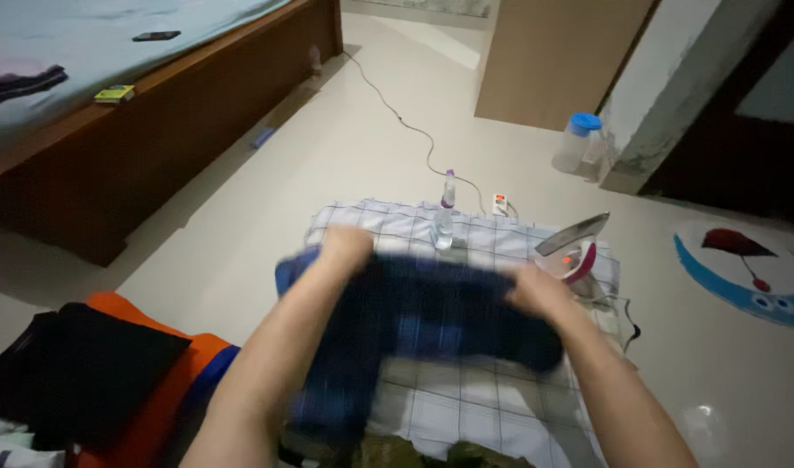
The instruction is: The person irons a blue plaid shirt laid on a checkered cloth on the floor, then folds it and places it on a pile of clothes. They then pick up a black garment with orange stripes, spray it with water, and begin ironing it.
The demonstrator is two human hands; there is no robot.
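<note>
While both hands grip it, left hand [345, 247] and right hand [536, 290] closed on the top edge, the dark blue garment [423, 316] hangs over the checked cloth [475, 399]. Soft, light, limp; probably best held at the edges.

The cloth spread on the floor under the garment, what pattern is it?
The cloth is white with a thin dark grid check, clearest in the head view.

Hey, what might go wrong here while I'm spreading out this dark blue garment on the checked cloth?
The iron stands upright just beyond your right hand; a sweep of the dark blue garment might knock it over. The small spray bottle stands on the checked cloth just past the garment and may tip. The cord trailing across the floor looks like a trip hazard.
</note>
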